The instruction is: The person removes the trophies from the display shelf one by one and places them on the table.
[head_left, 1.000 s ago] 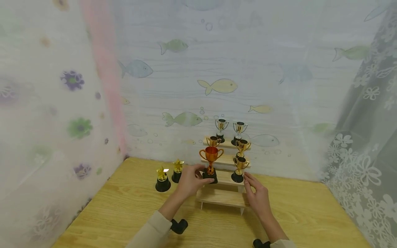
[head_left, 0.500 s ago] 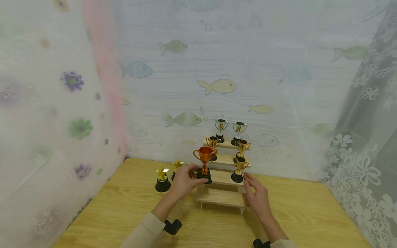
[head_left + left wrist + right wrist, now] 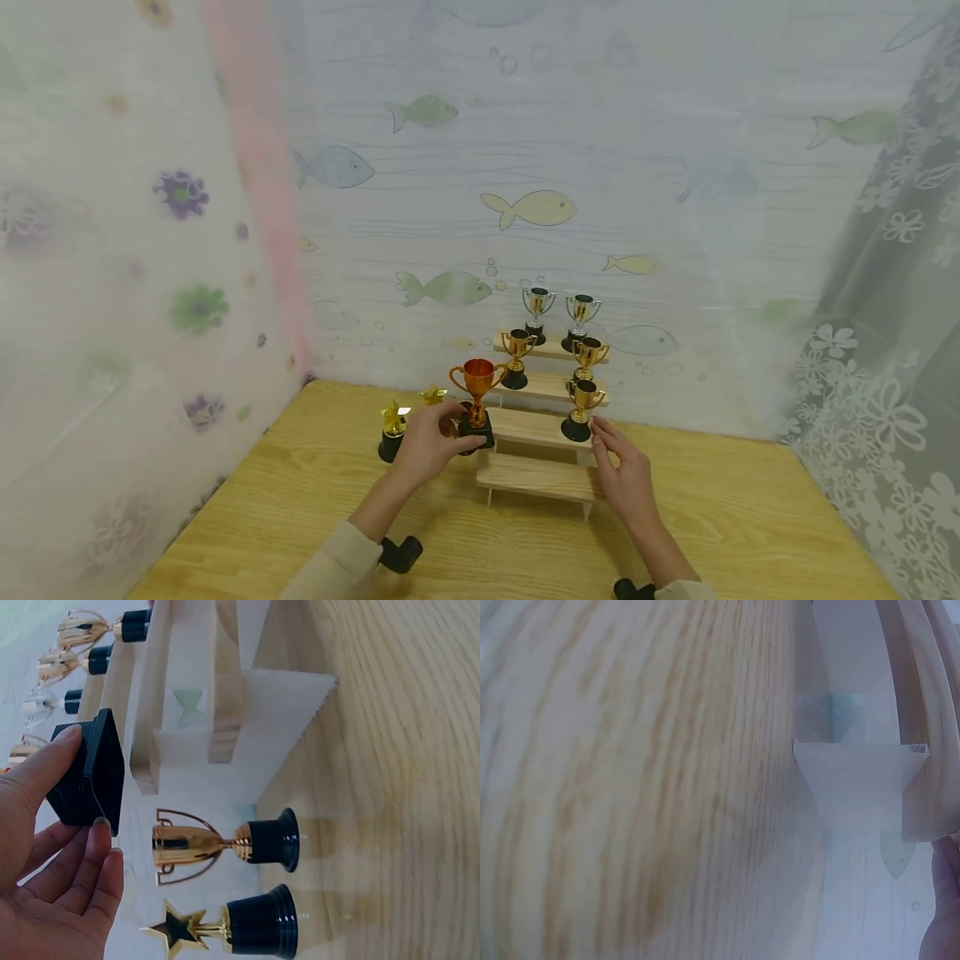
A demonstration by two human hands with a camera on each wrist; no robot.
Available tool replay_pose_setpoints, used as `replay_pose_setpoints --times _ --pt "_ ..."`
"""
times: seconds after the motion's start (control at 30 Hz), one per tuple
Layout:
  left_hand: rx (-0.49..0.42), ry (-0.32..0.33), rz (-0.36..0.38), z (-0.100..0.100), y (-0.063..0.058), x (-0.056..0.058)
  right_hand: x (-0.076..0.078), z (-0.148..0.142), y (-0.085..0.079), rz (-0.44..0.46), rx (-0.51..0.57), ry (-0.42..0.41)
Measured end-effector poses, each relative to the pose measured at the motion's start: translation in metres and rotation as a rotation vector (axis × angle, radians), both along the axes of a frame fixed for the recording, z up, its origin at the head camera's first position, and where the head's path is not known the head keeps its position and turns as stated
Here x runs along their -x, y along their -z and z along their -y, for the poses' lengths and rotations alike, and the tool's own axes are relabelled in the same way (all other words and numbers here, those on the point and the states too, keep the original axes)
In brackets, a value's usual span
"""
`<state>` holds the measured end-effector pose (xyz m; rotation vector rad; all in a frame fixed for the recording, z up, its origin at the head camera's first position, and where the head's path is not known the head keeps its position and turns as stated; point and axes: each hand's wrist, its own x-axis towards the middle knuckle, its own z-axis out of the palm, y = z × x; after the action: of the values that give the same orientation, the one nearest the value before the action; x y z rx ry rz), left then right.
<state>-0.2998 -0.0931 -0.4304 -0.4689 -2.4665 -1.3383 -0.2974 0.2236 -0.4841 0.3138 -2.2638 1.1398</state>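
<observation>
My left hand (image 3: 423, 450) pinches a copper-orange trophy cup (image 3: 478, 379) by its black square base, just left of the wooden stepped stand (image 3: 536, 477). In the left wrist view, thumb and fingertips press opposite sides of that base (image 3: 86, 771), whose hollow underside shows. My right hand (image 3: 624, 475) rests at the stand's right end, fingers extended beside a small gold trophy cup (image 3: 583, 404) on the third step down. At the right wrist view's edge, part of this hand (image 3: 943, 907) meets the end of a wooden step (image 3: 928, 814).
Two silver cups (image 3: 538, 307) top the stand, with two gold cups (image 3: 517, 350) one step lower. Left of it, gold star trophies (image 3: 392, 421) stand on the wood-grain table (image 3: 300, 500). Another gold cup (image 3: 187, 846) stands beside a star trophy (image 3: 180, 930).
My left hand has carried the copper-orange cup leftward, from in front of the third step to beside the stand's left end. My right hand stays in place.
</observation>
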Motion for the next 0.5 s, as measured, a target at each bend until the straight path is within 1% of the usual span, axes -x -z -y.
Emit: replay_pose_setpoints --times 0.1,0.17,0.33,0.4,0.5 --pt "-0.008 0.002 0.012 0.004 0.003 0.0 0.0 0.0 0.001 -0.004 0.005 -0.005" --pt "-0.005 0.0 0.005 0.006 0.005 0.0 0.0 0.0 0.001 -0.006 0.006 -0.006" --pt "-0.01 -0.019 0.014 0.012 0.009 -0.001 0.0 0.0 0.001 0.006 0.006 -0.002" --pt "-0.02 -0.025 0.035 0.014 0.01 -0.002 0.0 0.0 0.0 0.011 0.002 0.004" --pt "-0.028 -0.034 0.046 0.019 0.012 -0.003 0.0 0.0 -0.001 0.014 -0.006 0.01"
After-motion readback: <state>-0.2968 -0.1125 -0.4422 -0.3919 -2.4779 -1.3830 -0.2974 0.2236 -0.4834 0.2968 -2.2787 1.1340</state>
